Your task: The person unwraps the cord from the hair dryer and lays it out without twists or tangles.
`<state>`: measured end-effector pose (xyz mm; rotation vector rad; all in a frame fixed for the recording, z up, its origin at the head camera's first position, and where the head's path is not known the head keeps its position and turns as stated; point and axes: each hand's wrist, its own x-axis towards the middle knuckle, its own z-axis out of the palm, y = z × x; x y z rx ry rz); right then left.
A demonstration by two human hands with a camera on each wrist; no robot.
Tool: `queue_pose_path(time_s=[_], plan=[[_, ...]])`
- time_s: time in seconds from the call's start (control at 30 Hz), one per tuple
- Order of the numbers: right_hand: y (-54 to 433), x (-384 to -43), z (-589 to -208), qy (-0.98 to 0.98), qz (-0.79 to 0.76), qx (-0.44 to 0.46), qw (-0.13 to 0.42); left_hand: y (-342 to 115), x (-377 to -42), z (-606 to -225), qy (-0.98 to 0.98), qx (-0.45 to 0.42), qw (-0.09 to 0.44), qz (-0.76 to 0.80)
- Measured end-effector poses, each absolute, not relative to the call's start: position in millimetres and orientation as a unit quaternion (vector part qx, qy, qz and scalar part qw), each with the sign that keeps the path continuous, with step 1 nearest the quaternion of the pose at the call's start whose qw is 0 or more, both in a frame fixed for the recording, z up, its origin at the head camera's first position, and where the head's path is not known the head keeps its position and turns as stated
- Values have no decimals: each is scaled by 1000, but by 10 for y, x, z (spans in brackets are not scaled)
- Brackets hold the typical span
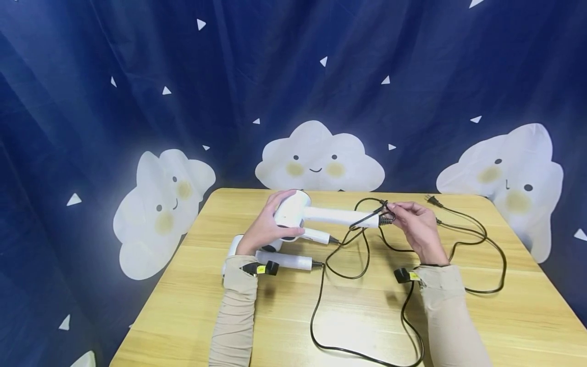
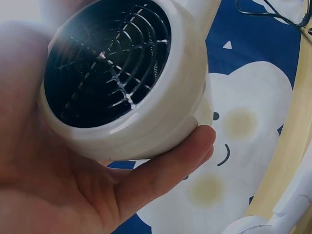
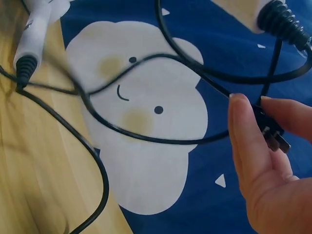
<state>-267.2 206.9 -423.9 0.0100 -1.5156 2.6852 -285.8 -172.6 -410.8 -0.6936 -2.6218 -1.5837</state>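
My left hand [image 1: 263,224] grips the round head of a white hair dryer [image 1: 339,215], held above the table with its handle pointing right. In the left wrist view, the dryer's dark grille [image 2: 105,61] faces the camera, and the thumb lies along the white rim. Near the handle's end, my right hand [image 1: 418,227] pinches a black power plug [image 3: 274,139] between thumb and fingers, its prongs showing. From there a black cord [image 3: 161,140] runs in loose loops. Below the held dryer lie a second white hair dryer [image 1: 316,235] and a third [image 1: 289,260], partly hidden by the left hand.
Another plug [image 1: 433,201] lies near the table's back right, its cord [image 1: 504,265] curving along the right side. More black cord [image 1: 313,321] loops toward the front of the wooden table [image 1: 183,306]. A dark blue curtain [image 1: 284,66] with clouds hangs behind.
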Motion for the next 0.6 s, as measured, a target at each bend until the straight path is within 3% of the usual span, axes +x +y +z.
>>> queue_pose_path(time_s=[0.4, 0.6], plan=[[2044, -2673, -4178, -384, 912, 49, 140, -1796, -2851, -4105, -836, -175, 8, -520], [2062, -2685, -4180, -361, 916, 48, 168, -1870, -2877, -4107, -830, -159, 30, -533]])
